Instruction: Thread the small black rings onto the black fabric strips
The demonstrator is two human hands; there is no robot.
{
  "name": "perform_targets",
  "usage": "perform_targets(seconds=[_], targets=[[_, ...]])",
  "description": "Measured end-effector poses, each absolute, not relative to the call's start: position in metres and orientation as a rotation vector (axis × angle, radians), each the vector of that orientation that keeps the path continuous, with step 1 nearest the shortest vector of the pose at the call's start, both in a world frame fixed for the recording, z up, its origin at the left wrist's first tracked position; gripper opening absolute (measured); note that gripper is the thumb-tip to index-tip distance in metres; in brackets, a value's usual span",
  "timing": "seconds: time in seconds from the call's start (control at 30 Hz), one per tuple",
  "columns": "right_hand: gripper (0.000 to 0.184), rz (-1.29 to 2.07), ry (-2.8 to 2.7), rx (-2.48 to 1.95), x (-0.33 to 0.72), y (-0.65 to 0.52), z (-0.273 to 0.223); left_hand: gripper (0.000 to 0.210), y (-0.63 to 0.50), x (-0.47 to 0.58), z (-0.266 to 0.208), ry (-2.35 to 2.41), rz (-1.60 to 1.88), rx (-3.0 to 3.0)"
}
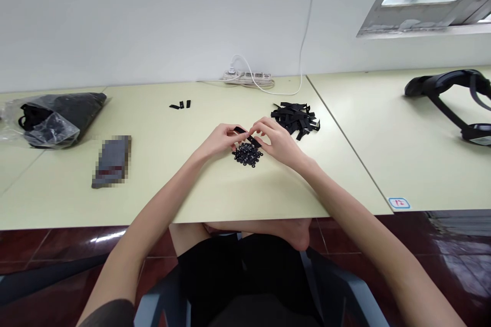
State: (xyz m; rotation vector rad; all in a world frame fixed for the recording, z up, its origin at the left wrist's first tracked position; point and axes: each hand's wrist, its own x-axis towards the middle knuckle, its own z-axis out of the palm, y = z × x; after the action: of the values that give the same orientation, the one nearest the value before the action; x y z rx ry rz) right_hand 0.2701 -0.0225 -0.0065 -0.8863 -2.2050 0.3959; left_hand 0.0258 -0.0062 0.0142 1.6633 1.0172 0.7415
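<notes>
Between my two hands a short black fabric strip (253, 140) is stretched at a slant, just above the table. My left hand (224, 139) is closed on its upper left part with thumb and fingers. On its right part my right hand (273, 138) closes, fingertips near the strip's middle and thumb near its lower end. Right below the strip lies a small pile of black rings (247, 155), washer-like, some loose at the edges. Beyond my right hand is a heap of similar black strips (295, 117). Fine detail on the held strip is too small to make out.
Several short black pieces (181, 104) lie at the back left. A plastic bag with black contents (57, 117) and a blurred grey object (112, 161) rest farther left. A power strip (249, 77) with a white cable sits by the wall. A black headset-like object (441, 87) is at right.
</notes>
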Motion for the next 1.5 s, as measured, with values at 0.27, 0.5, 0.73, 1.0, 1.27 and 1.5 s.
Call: perform_targets(seconds=[0.27,0.5,0.73,1.0,1.27,1.5], targets=[[0.009,0.471,-2.202,-0.876,0.271,-0.019,-0.01,0.063,-0.002,0.025,0.008,0.982,0.683,1.572],[0.009,0.634,-2.186,-0.937,0.273,-0.021,-0.005,0.048,-0.003,0.026,0.011,0.977,0.805,1.602],[0.015,0.774,-2.011,-0.886,0.266,-0.022,-0.007,0.046,-0.002,0.025,0.007,0.949,0.813,1.629],[0.02,0.833,-1.827,-0.972,0.268,-0.015,-0.009,0.051,0.0,0.025,0.005,0.95,0.872,1.579],[0.013,0.485,-1.485,-1.223,0.301,0.012,-0.013,0.042,0.008,0.019,-0.002,1.158,0.959,1.651],[0.024,0.449,-1.227,-1.368,0.328,0.03,-0.023,0.026,0.036,-0.017,-0.013,1.663,1.09,1.912]])
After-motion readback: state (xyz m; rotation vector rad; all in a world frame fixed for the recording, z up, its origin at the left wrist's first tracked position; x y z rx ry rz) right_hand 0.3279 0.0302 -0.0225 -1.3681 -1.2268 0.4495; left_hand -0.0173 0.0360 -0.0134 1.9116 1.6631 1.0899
